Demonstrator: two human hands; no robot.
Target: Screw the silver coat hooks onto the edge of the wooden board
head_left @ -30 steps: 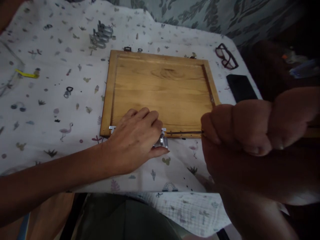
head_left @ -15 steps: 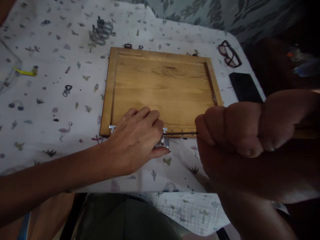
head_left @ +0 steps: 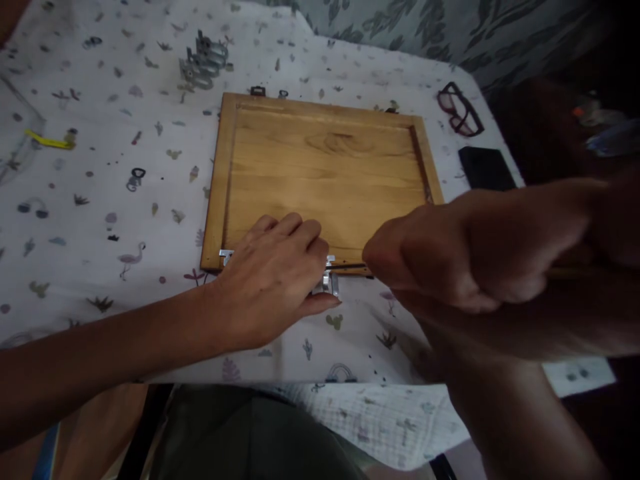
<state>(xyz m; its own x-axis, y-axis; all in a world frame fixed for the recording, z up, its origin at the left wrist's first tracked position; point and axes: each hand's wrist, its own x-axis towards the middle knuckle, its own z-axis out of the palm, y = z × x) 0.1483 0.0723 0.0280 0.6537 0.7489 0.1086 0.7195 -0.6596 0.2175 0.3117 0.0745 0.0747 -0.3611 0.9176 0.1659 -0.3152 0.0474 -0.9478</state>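
Observation:
A wooden panel (head_left: 320, 180) with a raised frame lies flat before me. My left hand (head_left: 280, 280) is curled over its front edge, fingers on top and thumb below, closed on a silver metal hinge (head_left: 327, 283). Most of that hinge is hidden under the hand. My right hand (head_left: 465, 247) is a closed fist around a screwdriver (head_left: 346, 267); only its thin dark shaft shows. The shaft points left along the panel's front edge, and its tip reaches the hinge beside my left fingers, where the exact contact is hidden.
Several metal hinges (head_left: 203, 60) stand grouped behind the panel on the patterned cloth (head_left: 165, 200). Dark-framed glasses (head_left: 460, 110) and a flat black object (head_left: 485, 167) lie to the right. On the left is a yellow strip (head_left: 49, 140). The table's front edge runs close below my forearms.
My right fist has moved left toward the hinge and turned, so less of the screwdriver shaft shows. My left hand and the panel have stayed nearly still.

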